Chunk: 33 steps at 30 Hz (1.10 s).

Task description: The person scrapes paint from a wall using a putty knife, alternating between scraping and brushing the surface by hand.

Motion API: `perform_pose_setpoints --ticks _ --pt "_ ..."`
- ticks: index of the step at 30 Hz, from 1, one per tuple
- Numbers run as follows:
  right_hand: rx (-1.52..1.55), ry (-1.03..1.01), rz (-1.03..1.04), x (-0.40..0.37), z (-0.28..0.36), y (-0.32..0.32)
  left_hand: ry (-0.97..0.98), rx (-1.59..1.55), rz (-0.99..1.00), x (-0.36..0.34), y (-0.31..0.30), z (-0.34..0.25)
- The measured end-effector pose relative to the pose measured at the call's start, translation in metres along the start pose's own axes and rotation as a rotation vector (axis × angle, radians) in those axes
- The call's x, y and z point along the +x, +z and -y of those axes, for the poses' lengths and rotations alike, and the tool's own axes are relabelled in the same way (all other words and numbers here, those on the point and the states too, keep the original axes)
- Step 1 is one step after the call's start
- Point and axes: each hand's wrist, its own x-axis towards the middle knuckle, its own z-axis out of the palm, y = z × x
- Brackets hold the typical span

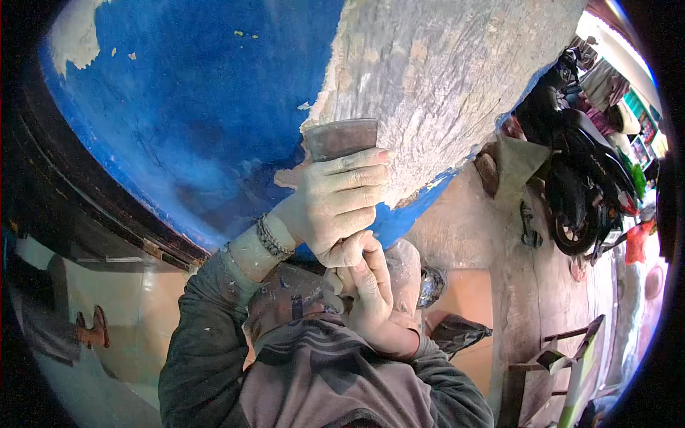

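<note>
A broad, dull metal scraper [342,140] lies with its blade against the wall, at the border between blue paint and bare grey surface. My left hand [342,192], dusted white and with a dark bracelet at the wrist, is closed around it just below the blade. Directly beneath, my right hand [369,296] is closed, touching the left thumb, in line with the scraper; the handle is hidden by the fingers. The wall [207,107] has blue paint on the left and a rough, stripped area on the right, with a few chipped spots.
A dark motorbike [581,164] is parked at the right, with a sandal [529,225] on the floor nearby. Low on the right stands a chair-like frame [556,364]. A dark door frame [107,192] runs along the left. Another person's sandalled foot [91,329] shows at far left.
</note>
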Motion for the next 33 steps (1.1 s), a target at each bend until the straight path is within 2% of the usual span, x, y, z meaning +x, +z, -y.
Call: perform_pose_setpoints --ticks 5,7,8,10,17,19,25,29,31,33 --pt "0.215 -0.031 0.122 0.001 -0.011 -0.016 0.005 0.013 -0.012 0.002 -0.001 0.0" --pt "0.392 -0.052 0.355 0.003 -0.018 -0.03 0.01 0.013 -0.005 0.001 -0.001 0.001" --pt "0.392 -0.049 0.354 0.003 -0.014 -0.023 0.019 0.014 0.002 0.0 -0.001 0.001" --pt "0.035 -0.011 0.037 0.002 -0.003 -0.002 0.014 0.022 0.002 0.0 0.0 0.002" --pt "0.019 0.012 0.026 0.001 -0.006 -0.008 -0.012 0.005 -0.004 -0.002 0.002 0.001" --pt "0.156 -0.001 0.06 -0.001 -0.009 -0.011 -0.004 0.009 0.0 -0.002 0.002 0.001" --pt "0.201 -0.055 0.116 0.001 -0.013 -0.014 0.004 0.011 0.002 -0.003 0.002 0.002" --pt "0.155 -0.066 0.125 0.001 -0.013 -0.015 0.008 0.004 -0.008 -0.002 0.002 0.001" --pt "0.027 -0.017 0.08 0.001 -0.01 -0.013 0.007 0.009 -0.01 -0.002 0.002 0.001" --pt "0.093 -0.023 0.081 0.001 -0.009 -0.011 0.006 0.013 -0.012 -0.002 0.002 0.001"
